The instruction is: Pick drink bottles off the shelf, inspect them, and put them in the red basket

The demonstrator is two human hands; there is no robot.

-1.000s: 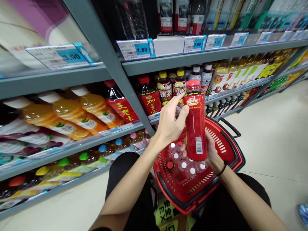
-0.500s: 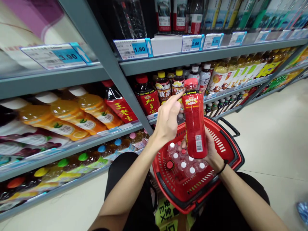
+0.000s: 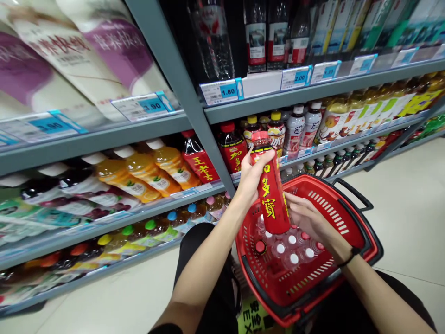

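Observation:
A red bottle of herbal tea (image 3: 271,195) with large yellow characters is held tilted over the basket. My left hand (image 3: 252,174) is wrapped round its upper part, thumb across the front below the pink-red cap. At the bottle's lower right side is my right hand (image 3: 311,220), its fingers stretched out and their tips at the bottle; whether they press on it I cannot tell. Below both hands, the red shopping basket (image 3: 347,197) holds several clear bottles (image 3: 292,250) with white and red caps, and a red-capped bottle (image 3: 260,247) stands at its left side.
Shelves (image 3: 194,93) of drinks run along the left and back, with a similar red bottle (image 3: 231,148) behind my left hand. Orange juice bottles (image 3: 167,162) lean on the left shelf. The basket's black handle (image 3: 354,195) sticks out at the right, above the tiled floor (image 3: 410,199).
The bottle has turned from its barcode side to its large-character side. My left hand has gone from pointing near it to gripping it, while my right hand has loosened. The view has shifted left.

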